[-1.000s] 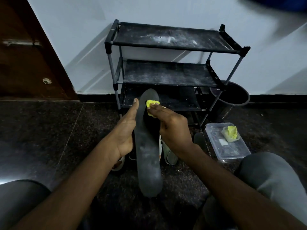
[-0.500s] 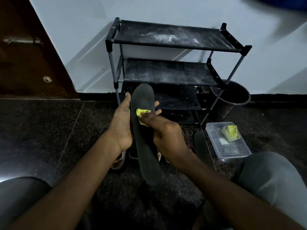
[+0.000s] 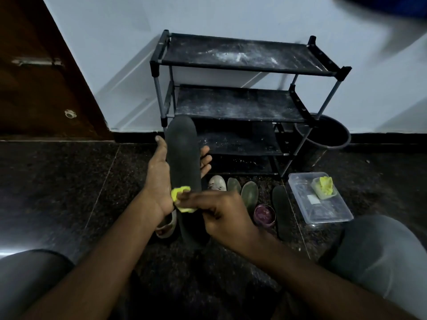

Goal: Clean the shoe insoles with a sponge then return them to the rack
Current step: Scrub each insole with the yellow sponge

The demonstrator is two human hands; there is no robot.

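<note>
wall point(image 3: 231, 19) pale blue-wht | floor point(image 3: 57, 181) dk speckled stone | door point(image 3: 34, 88) brown wood, left

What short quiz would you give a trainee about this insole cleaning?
1. True or false: the left hand holds the black insole.
2. Which grips the yellow sponge? A the right hand; B the left hand; C neither.
3. Fill in: the other insoles lie on the ___, before the shoe rack.
Key: 1 true; 2 A; 3 floor.
</note>
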